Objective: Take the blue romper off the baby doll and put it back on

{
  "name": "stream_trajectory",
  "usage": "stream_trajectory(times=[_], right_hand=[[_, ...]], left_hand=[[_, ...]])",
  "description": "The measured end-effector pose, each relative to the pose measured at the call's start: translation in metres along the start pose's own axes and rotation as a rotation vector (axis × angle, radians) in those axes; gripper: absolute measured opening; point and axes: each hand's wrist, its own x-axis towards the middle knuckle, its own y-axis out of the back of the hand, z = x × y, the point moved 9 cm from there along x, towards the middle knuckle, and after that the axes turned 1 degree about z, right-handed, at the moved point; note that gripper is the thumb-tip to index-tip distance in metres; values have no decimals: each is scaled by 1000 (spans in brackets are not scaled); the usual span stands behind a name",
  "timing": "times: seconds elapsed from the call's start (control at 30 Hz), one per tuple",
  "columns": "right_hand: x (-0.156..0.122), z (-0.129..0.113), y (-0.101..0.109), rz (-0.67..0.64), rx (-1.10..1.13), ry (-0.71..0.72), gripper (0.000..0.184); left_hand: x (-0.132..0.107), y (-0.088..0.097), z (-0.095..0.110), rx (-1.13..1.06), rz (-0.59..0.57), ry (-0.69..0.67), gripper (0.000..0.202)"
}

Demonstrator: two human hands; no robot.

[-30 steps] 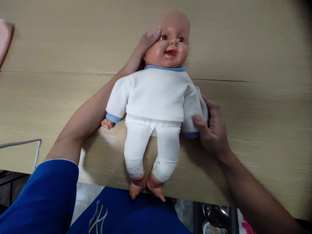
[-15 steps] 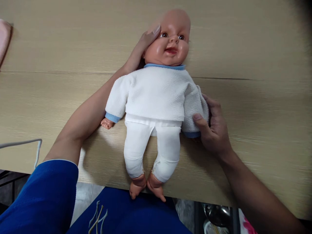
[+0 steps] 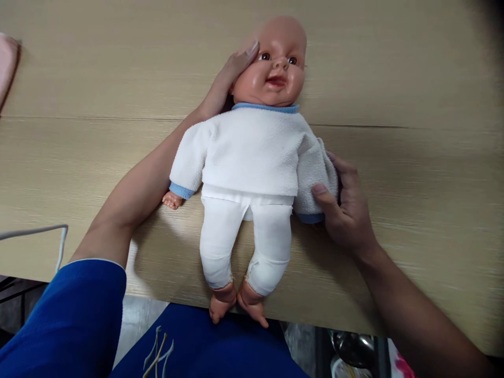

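A baby doll [image 3: 252,152] lies face up on the wooden table, its feet at the front edge. It wears a white fleece top with blue collar and cuffs, and its legs are white cloth. My left hand [image 3: 238,65] cups the side of the doll's head, the thumb by its eye and the other fingers hidden behind. Around the doll's sleeve on the right, my right hand [image 3: 348,205] is closed, thumb in front and fingers behind. The doll's hand on that side is almost wholly hidden.
The wooden table [image 3: 425,173] has a seam running across it. A pink item [image 3: 7,63] sits at the far left. A white cable [image 3: 35,231] crosses the left front edge. Below the table at right are metal bowls [image 3: 354,346] in a dark container.
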Motion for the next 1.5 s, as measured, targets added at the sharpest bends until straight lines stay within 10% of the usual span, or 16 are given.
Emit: stream_trajectory(times=[0.1,1.5], right_hand=[[0,2,-1,-1,9,-1,68],[0,3,0,0,-18,46,68]], left_hand=[[4,-2,-2,-49,-169,-15,43],[18,13,-10,-13,-184,-38,39]])
